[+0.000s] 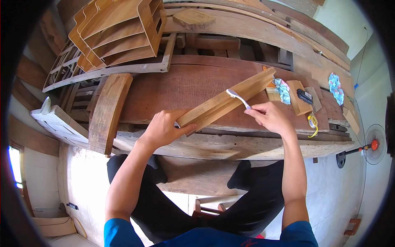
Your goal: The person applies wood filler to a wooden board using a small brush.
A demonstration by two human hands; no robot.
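Observation:
My left hand [163, 129] is closed around the near end of a long wooden piece [222, 101], which has a groove or step along its length. The piece slants up to the right above the reddish-brown plank [164, 90]. In my right hand [269, 118] is a white toothbrush [240, 98], gripped by its handle. Its head lies at the upper face of the wooden piece, near the middle; whether the bristles touch is too small to tell.
A wooden shelf organizer [119, 37] stands at the back left. A thick board [109, 111] lies at left. On the right are crumpled blue cloths [282, 90], a wooden block [298, 99] under a black object [305, 96], and a yellow tape measure [312, 121]. A fan [374, 144] stands far right.

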